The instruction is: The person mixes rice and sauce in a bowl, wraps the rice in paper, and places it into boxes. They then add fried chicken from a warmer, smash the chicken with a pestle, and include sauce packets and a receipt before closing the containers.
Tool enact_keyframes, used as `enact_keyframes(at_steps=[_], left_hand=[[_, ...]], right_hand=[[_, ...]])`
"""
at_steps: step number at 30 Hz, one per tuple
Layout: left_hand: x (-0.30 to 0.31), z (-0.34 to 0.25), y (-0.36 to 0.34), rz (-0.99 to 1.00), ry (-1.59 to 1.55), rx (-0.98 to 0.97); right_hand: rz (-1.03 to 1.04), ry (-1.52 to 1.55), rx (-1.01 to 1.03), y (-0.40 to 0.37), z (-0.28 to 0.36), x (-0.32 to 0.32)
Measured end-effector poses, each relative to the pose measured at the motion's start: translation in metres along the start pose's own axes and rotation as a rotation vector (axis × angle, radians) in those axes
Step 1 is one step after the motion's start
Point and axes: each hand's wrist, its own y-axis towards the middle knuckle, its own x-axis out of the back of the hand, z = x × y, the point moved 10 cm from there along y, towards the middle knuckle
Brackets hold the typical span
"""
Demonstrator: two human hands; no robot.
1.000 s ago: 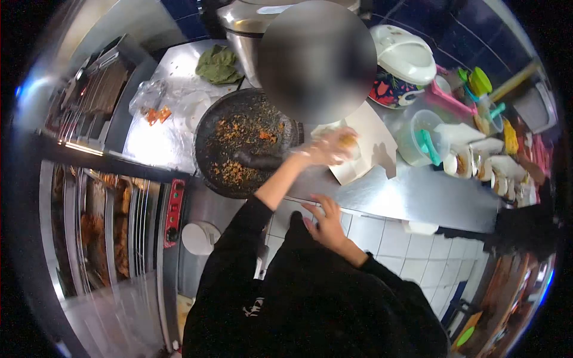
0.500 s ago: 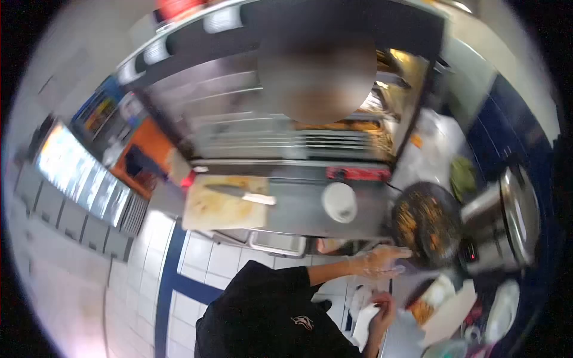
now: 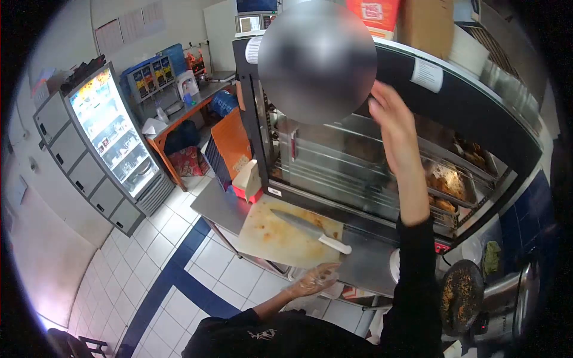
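My right hand is raised in front of the glass display cabinet, its fingers stretched upward. A round blur covers the area beside the fingertips, so any contact there is hidden. Lower down, my left hand, in a clear plastic glove, hovers by the near edge of the cutting board with fingers loosely extended and nothing visible in them. On that board lies a large knife, its white handle pointing right. Trays of cooked food show inside the cabinet, to the right of my forearm.
A dark pan with food bits stands at the right, beside a steel pot. Part of a white bowl shows behind my right sleeve. A red container sits left of the board. Further left stands a lit drinks fridge.
The view has swung left. My right hand has risen from low at the right, beside something white, to the cabinet front. My left hand has moved from near the pan to the board.
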Motion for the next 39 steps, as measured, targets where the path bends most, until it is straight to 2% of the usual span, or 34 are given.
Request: enact_keyframes(at_steps=[1,3,4,7,8,9,10,11,12,14,17,20,23,29,32,37,39], left_hand=[[0.019,-0.002,-0.004,-0.01,0.026,0.034],[0.047,0.001,-0.005,-0.033,0.047,0.053],[0.057,0.004,-0.004,-0.043,0.041,0.039],[0.065,0.015,-0.001,-0.016,-0.006,0.079],[0.063,0.019,0.004,0.008,-0.027,0.101],[0.054,0.024,0.008,0.055,-0.021,0.145],[0.044,0.029,0.012,0.105,-0.013,0.187],[0.036,0.033,0.016,0.158,-0.003,0.228],[0.029,0.018,0.02,0.195,0.038,0.192],[0.007,-0.021,0.029,0.298,0.108,0.125],[-0.054,-0.018,0.05,0.424,0.239,-0.139],[-0.123,-0.02,0.062,0.686,0.237,-0.073],[-0.193,-0.041,0.072,0.828,0.083,-0.082],[-0.362,-0.114,0.084,0.952,-0.643,0.062],[-0.436,-0.152,0.075,1.023,-0.901,0.155],[-0.536,-0.188,0.051,1.057,-1.079,0.236],[-0.568,-0.183,0.045,1.048,-1.004,0.229]], right_hand=[[0.015,0.054,0.03,0.029,-0.003,-0.013],[-0.019,-0.056,-0.054,0.076,-0.024,-0.03],[-0.033,-0.112,-0.1,0.087,-0.033,-0.038],[-0.032,-0.14,-0.029,0.089,-0.049,-0.063],[0.07,-0.092,0.005,0.067,-0.062,-0.08],[0.203,-0.175,-0.063,0.029,-0.066,-0.102],[0.274,-0.162,0.032,-0.015,-0.07,-0.118],[0.464,-0.403,-0.07,-0.062,-0.075,-0.129],[0.466,-0.2,-0.131,-0.1,-0.074,-0.126],[0.373,-0.1,-0.389,-0.151,-0.075,-0.089],[-0.137,0.036,-0.465,-0.195,-0.05,0.003],[-0.358,-0.11,-0.425,-0.231,-0.001,0.066],[-0.504,-0.197,-0.423,-0.273,0.042,0.115],[-0.729,-0.435,-0.387,-0.358,0.138,0.198],[-0.839,-0.539,-0.399,-0.396,0.184,0.238],[-0.974,-0.625,-0.425,-0.454,0.244,0.293],[-1.052,-0.733,-0.45,-0.483,0.267,0.315]])
